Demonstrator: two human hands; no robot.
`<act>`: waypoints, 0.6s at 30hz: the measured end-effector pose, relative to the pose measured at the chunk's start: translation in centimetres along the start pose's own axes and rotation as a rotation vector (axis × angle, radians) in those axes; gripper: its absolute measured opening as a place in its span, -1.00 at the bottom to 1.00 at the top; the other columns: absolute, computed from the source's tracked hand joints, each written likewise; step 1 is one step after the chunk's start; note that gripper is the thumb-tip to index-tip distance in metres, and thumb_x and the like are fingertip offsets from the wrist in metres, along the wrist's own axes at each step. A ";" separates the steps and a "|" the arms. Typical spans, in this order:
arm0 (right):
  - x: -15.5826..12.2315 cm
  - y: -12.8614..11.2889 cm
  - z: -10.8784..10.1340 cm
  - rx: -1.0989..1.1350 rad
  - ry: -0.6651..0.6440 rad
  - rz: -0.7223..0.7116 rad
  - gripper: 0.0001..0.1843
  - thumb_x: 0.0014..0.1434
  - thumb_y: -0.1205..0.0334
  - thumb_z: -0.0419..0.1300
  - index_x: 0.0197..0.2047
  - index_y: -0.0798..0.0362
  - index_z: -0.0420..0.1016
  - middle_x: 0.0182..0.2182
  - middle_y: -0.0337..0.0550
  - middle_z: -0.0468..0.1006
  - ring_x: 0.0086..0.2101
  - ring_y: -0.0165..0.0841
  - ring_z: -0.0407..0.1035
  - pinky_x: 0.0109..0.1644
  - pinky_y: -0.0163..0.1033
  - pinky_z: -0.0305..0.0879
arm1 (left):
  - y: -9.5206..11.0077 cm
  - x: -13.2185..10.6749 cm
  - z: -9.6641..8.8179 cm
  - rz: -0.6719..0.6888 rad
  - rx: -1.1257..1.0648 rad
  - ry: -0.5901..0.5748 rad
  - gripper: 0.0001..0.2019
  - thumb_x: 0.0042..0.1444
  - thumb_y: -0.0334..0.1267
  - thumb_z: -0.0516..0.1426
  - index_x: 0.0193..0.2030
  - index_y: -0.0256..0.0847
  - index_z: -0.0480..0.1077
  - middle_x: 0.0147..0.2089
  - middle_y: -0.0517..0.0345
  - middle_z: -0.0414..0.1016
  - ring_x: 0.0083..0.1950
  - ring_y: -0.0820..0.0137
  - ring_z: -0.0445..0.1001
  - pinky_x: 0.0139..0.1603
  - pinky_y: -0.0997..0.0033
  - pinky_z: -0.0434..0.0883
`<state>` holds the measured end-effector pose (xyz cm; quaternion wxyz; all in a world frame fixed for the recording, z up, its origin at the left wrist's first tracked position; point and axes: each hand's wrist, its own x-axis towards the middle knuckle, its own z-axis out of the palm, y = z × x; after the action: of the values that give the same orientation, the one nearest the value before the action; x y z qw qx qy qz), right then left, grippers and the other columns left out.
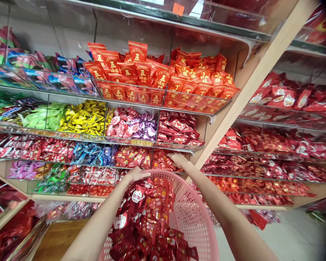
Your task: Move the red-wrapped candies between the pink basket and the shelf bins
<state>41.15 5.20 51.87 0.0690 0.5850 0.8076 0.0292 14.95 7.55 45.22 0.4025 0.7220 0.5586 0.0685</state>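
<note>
Our left hand lies curled over the rim of a pink plastic mesh basket, its fingers bent downward, though we cannot tell whether it grips the rim or a packet. Our right hand reaches beyond the basket, palm down, onto red foil packets in a clear acrylic shelf bin; whether it holds one is hidden from us. Below both hands, the basket is heaped with red-and-gold candy packets. Higher up, other bins hold yellow packets and, above them, red-orange bags printed with gold characters. A wooden shelf upright runs between the two racks.
</note>
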 end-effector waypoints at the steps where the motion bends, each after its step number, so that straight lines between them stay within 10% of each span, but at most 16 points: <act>1: 0.0 0.0 -0.1 0.007 0.001 -0.005 -0.44 0.00 0.50 0.02 0.11 0.09 0.22 -0.02 0.02 0.39 -0.06 -0.26 0.29 -0.04 -0.25 0.12 | 0.0 0.0 0.0 0.010 0.032 0.012 -0.43 -0.42 0.35 0.09 -0.67 -0.22 0.26 -0.70 0.30 0.11 -0.57 0.48 0.15 -0.51 0.47 0.03; 10: -2.7 -1.8 -1.9 0.108 0.150 0.012 -0.46 0.07 0.21 0.12 0.12 0.12 0.14 -0.04 0.00 0.33 -0.04 -0.25 0.18 -0.02 -0.21 0.03 | -0.1 0.3 0.1 0.048 0.108 0.039 -0.41 -0.39 0.37 0.07 -0.68 -0.23 0.27 -0.72 0.29 0.10 -0.61 0.51 0.11 -0.55 0.46 0.01; 18: -10.2 -12.1 -0.9 0.327 0.219 -0.105 -0.51 0.08 0.14 0.11 0.08 0.06 0.16 -0.12 -0.07 0.35 -0.10 -0.25 0.19 -0.02 -0.15 0.08 | 0.2 -0.2 0.0 0.011 0.028 0.033 -0.41 -0.41 0.34 0.10 -0.59 -0.26 0.33 -0.64 0.25 0.25 -0.56 0.48 0.20 -0.55 0.47 0.04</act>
<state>32.81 -8.27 52.01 -0.1137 0.5387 0.8337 -0.0427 15.01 7.39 45.37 0.3827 0.7294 0.5620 0.0752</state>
